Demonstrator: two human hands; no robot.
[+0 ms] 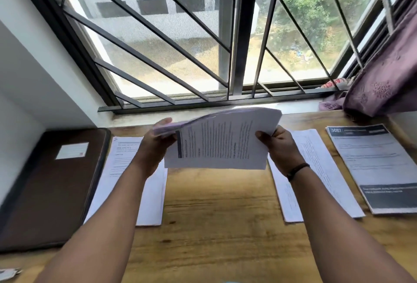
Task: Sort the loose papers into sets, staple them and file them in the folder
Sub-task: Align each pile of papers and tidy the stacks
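Note:
I hold a thick stack of printed papers (222, 140) sideways above the wooden desk (216, 226). My left hand (153, 147) grips its left end, where the sheets bend upward. My right hand (281, 147) grips its right end, thumb on top. On the desk lie three sorted piles: a white pile (126, 169) behind my left arm, a white pile (316, 169) behind my right wrist, and a pile with a dark header and footer (374, 165) at the far right. A closed brown folder (52, 188) with a white label lies at the far left.
A barred window and its sill (203, 107) run along the desk's far edge. A purple curtain (383, 75) hangs at the right, touching the desk corner. A small pale object (9, 273) lies at the desk's near left edge. A white wall stands to the left.

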